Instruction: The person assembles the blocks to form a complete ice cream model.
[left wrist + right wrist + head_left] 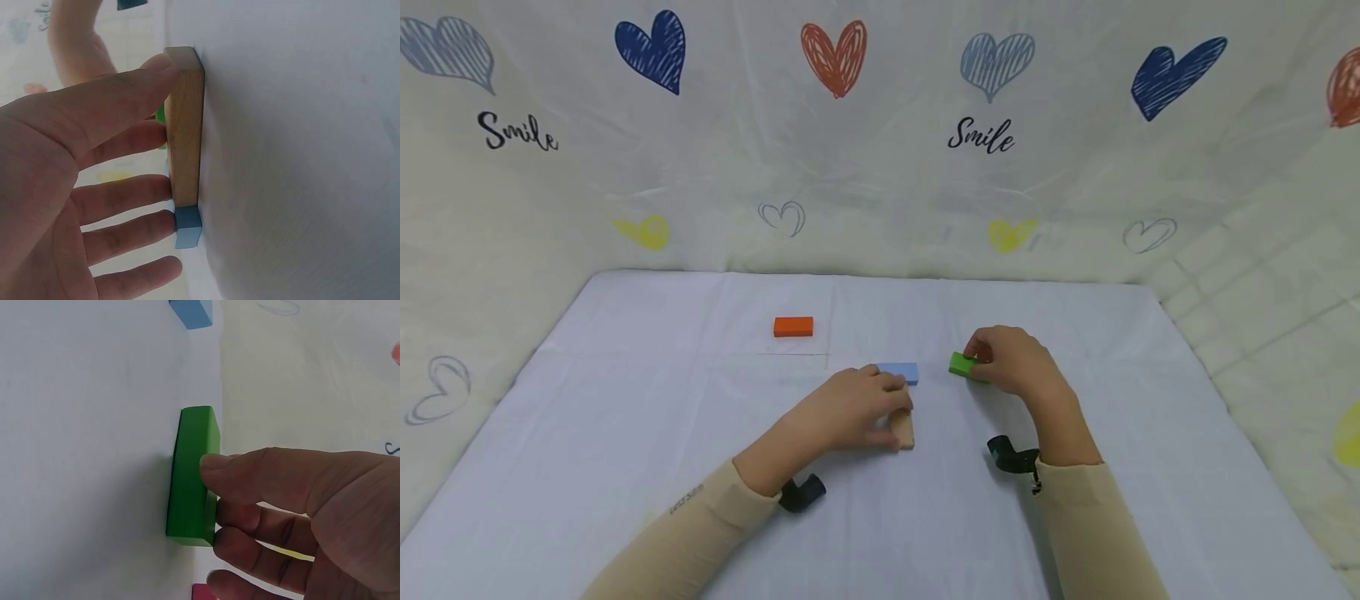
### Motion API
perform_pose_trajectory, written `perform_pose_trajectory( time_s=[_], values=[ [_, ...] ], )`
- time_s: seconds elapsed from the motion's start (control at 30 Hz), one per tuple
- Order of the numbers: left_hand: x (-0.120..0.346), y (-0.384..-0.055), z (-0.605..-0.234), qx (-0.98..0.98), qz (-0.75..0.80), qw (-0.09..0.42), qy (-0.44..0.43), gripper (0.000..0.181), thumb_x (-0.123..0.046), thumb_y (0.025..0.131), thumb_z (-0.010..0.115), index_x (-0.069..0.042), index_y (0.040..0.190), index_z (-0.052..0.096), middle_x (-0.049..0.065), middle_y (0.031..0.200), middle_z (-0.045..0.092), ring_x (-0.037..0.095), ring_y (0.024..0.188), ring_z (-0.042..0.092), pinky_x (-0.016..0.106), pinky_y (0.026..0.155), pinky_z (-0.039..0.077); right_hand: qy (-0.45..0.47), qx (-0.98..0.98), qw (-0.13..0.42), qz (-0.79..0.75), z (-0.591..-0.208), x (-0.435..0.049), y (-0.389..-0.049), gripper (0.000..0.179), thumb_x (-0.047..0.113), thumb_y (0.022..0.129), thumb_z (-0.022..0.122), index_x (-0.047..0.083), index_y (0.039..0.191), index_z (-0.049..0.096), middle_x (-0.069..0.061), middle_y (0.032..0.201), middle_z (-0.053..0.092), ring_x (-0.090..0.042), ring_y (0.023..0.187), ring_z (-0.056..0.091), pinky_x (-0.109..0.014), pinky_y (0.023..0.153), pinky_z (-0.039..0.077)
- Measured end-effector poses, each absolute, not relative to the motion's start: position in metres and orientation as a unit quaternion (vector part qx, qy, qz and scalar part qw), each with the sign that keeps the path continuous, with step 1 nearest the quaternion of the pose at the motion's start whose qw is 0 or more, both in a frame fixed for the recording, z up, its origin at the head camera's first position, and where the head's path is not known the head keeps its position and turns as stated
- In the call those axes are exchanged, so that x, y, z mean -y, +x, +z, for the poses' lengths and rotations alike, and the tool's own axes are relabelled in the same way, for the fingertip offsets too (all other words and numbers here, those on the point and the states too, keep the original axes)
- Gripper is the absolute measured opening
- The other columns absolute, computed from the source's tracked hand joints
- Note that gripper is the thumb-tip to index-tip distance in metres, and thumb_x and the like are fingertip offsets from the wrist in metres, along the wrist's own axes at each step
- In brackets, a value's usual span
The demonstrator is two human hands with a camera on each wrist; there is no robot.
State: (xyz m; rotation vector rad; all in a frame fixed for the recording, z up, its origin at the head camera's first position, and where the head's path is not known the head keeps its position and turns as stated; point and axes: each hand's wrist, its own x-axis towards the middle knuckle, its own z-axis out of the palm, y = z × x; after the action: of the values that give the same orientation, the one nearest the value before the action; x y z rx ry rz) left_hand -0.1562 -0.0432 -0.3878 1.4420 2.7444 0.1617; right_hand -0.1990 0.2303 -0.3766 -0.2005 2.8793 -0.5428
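My left hand (857,408) grips a plain wooden block (186,134) that lies on the white cloth, thumb at its near end and fingertips along its side. At the far end of the wooden block sits a light blue block (900,372), partly hidden by the left fingers in the head view. Over to the right, my right hand (1011,358) pinches a green block (192,475) between thumb and fingers, close against the cloth. In the head view its right end is covered by the fingers.
An orange block (793,327) lies farther back on the cloth-covered table (647,400), left of the hands. The corner of a pinkish-red block (203,592) shows at the bottom of the right wrist view. A printed curtain (895,167) hangs behind the table.
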Motion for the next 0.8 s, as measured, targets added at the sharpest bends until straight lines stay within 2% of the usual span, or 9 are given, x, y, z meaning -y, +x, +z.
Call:
perform_pose_trajectory(
  time_s=[0.23,0.47,0.57,0.8],
  values=[
    [0.042,-0.156,-0.388,-0.892,0.038,0.032,0.45,0.047,-0.05,0.088,0.073,-0.02,0.123,0.065,0.0,0.135,0.062,0.02,0.116,0.059,0.032,0.088,0.054,-0.081,-0.976,0.088,-0.18,-0.378,-0.223,-0.199,0.013,0.016,0.087,0.074,0.013,0.099,0.073,-0.006,0.099,0.069,-0.024,0.09,0.06,-0.047,0.079,0.049],
    [0.051,-0.157,-0.39,-0.887,0.054,0.034,0.457,0.029,-0.041,0.09,0.073,-0.019,0.109,0.07,0.003,0.143,0.057,0.022,0.121,0.059,0.032,0.093,0.053,-0.089,-0.975,0.086,-0.183,-0.378,-0.218,-0.2,0.01,0.016,0.088,0.074,0.013,0.097,0.072,-0.005,0.098,0.069,-0.023,0.089,0.06,-0.043,0.079,0.049],
    [0.057,-0.159,-0.391,-0.88,0.066,0.044,0.469,0.028,-0.036,0.091,0.072,-0.021,0.116,0.072,0.003,0.146,0.054,0.021,0.122,0.059,0.033,0.096,0.052,-0.093,-0.975,0.09,-0.182,-0.377,-0.218,-0.202,0.009,0.016,0.087,0.074,0.013,0.096,0.072,-0.004,0.099,0.069,-0.023,0.088,0.059,-0.042,0.078,0.049],
    [0.066,-0.16,-0.39,-0.869,0.079,0.08,0.481,0.04,-0.033,0.093,0.071,-0.021,0.131,0.066,0.002,0.153,0.046,0.021,0.134,0.052,0.036,0.104,0.049,-0.098,-0.973,0.105,-0.18,-0.369,-0.213,-0.209,0.009,0.016,0.087,0.075,0.015,0.095,0.072,-0.002,0.097,0.069,-0.022,0.089,0.059,-0.041,0.078,0.049]
  ],
)
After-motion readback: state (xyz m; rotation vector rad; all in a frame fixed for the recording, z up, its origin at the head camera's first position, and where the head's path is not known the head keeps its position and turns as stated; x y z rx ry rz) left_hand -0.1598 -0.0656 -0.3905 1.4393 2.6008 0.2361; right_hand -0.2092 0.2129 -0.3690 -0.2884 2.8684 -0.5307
